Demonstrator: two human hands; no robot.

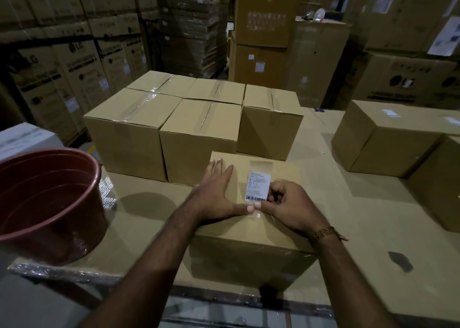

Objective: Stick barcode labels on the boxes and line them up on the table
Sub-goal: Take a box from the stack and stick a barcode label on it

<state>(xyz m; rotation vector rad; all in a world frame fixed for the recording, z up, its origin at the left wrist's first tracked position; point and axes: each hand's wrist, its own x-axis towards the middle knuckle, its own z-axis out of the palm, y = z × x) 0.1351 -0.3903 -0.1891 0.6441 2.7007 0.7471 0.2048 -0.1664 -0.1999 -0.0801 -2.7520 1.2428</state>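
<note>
White barcode label (258, 186) on box (249, 228)

Bare forearms, no sleeves; a brown beaded bracelet (323, 233) on the right wrist.

White barcode label (258, 186) atop nearest box (249, 228)

label (258, 186) print too small to read, bucket (47, 203) cut by left edge, right fingers (276, 195) perhaps pinching label
</note>
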